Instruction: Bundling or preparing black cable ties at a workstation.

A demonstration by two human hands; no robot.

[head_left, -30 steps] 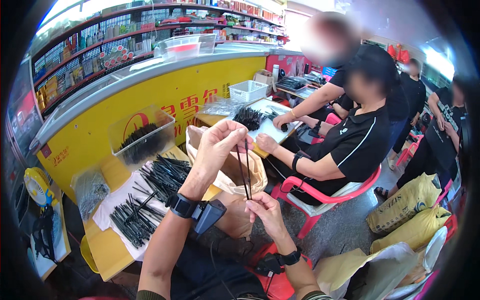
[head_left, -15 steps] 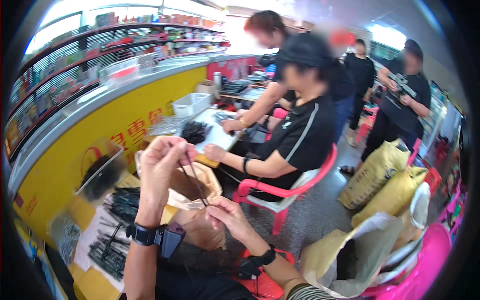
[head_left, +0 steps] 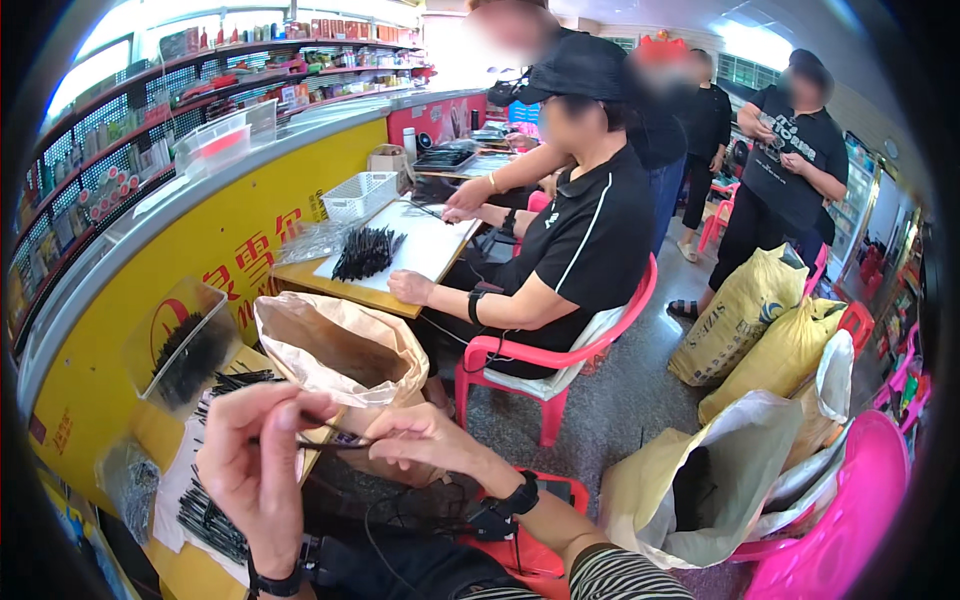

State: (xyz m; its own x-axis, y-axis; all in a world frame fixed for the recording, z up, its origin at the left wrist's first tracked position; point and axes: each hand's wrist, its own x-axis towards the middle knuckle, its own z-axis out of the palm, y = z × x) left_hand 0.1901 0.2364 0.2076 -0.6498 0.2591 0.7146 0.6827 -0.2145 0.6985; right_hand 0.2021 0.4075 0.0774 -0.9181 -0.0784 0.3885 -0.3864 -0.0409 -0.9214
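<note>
My left hand and my right hand hold a thin, dark, flexible-looking strip stretched between them. Fingertips pinch it at each end; its exact kind is too small to make out. Below and beside my left hand, a pile of thin black pieces lies on a white sheet over a yellow table. A clear plastic bin with more black pieces stands behind. Just beyond my hands is an open brown paper bag, its inside partly in view.
A seated co-worker works at a table with a black bundle and a white basket. Other people stand behind. Yellow sacks, an open sack and a pink chair stand on my right.
Both hands have come down and closer to me, and the strip has turned from steep to nearly level. The view has shifted, showing more of the paper bag. A standing co-worker's arm has moved.
</note>
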